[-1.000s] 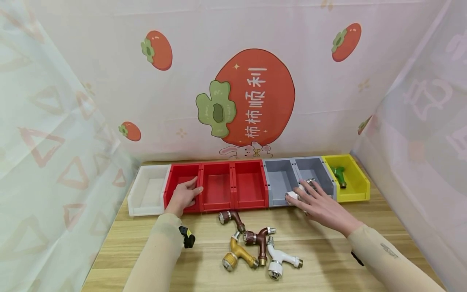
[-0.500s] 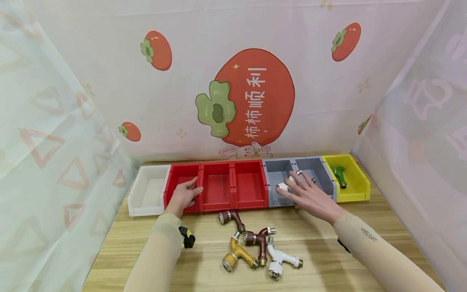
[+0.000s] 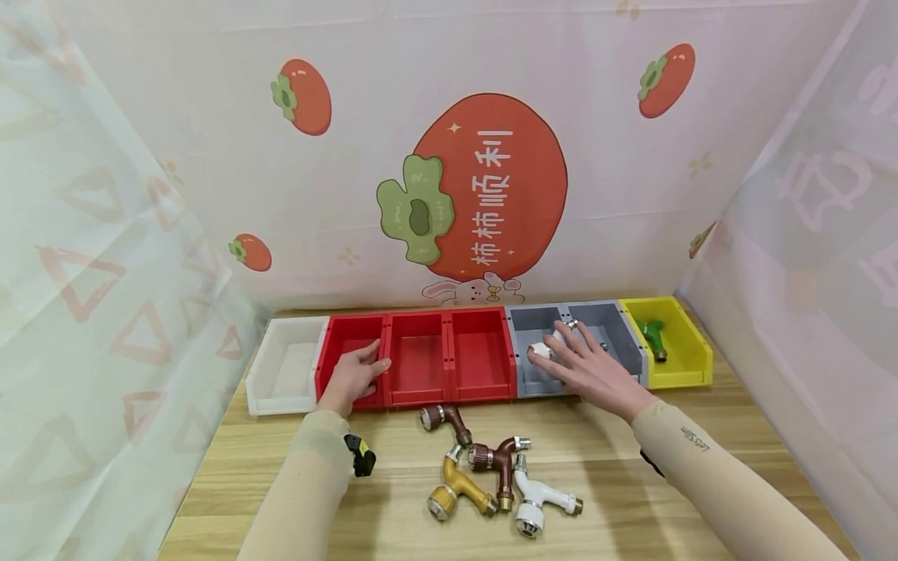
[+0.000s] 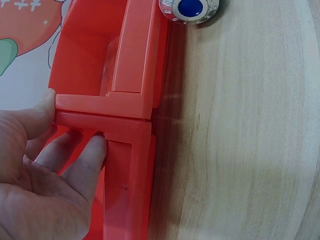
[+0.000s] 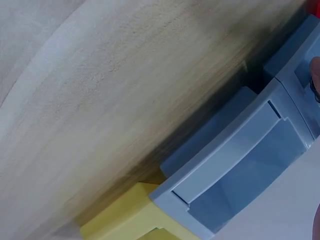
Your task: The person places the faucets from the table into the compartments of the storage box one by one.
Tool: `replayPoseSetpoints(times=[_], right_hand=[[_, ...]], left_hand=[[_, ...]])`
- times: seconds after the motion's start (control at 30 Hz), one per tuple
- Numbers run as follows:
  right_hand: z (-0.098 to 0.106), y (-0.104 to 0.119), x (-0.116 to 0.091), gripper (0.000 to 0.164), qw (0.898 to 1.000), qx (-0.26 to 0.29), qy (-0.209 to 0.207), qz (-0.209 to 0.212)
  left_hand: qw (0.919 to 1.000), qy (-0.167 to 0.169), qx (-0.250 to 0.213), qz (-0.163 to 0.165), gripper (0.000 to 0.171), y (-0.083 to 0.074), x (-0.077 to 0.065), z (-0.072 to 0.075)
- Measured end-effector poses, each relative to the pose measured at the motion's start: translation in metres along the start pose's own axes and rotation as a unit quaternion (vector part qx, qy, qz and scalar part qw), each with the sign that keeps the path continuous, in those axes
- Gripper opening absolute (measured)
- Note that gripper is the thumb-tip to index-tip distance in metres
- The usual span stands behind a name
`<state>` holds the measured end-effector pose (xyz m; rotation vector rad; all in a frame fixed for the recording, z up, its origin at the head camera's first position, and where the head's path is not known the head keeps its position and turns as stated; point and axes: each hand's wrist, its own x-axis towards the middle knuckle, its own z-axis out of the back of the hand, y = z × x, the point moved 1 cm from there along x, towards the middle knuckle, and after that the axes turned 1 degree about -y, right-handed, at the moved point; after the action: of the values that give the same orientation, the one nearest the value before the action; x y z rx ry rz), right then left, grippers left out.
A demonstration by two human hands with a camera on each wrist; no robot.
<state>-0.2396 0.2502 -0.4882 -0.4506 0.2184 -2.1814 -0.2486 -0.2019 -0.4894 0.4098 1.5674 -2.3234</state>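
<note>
My left hand (image 3: 356,375) reaches into the leftmost red bin (image 3: 335,335) and pinches the wall it shares with the middle red bin (image 3: 417,366). In the left wrist view the thumb lies on one side of that wall and the fingers (image 4: 90,165) on the other. My right hand (image 3: 591,370) holds a white faucet (image 3: 539,351) over the left grey bin (image 3: 535,321); its thumb is hidden. The faucet's silver end shows past the fingertips. Only a fingertip (image 5: 315,75) appears at the right wrist view's edge.
Two brown faucets (image 3: 502,467), a yellow faucet (image 3: 452,489) and another white faucet (image 3: 536,499) lie on the wooden table (image 3: 393,530). A green faucet (image 3: 653,340) lies in the yellow bin (image 3: 684,343). A small metal end (image 3: 603,346) shows in the right grey bin. A white bin (image 3: 284,366) stands far left.
My right hand has moved left with the white faucet, from the right grey bin's front to over the left grey bin. The left hand has stayed in place.
</note>
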Motion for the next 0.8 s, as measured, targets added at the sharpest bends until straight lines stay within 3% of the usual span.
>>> replayPoseSetpoints(times=[0.33, 0.8], right_hand=[[-0.001, -0.006, 0.008, 0.104, 1.0, -0.004, 0.007, -0.006], [-0.001, -0.012, 0.017, 0.104, 0.996, 0.08, 0.028, 0.0]], left_hand=[[1.0, -0.001, 0.0, 0.0, 0.069, 0.0, 0.0, -0.001], [1.0, -0.003, -0.001, 0.0, 0.069, -0.001, -0.001, 0.0]])
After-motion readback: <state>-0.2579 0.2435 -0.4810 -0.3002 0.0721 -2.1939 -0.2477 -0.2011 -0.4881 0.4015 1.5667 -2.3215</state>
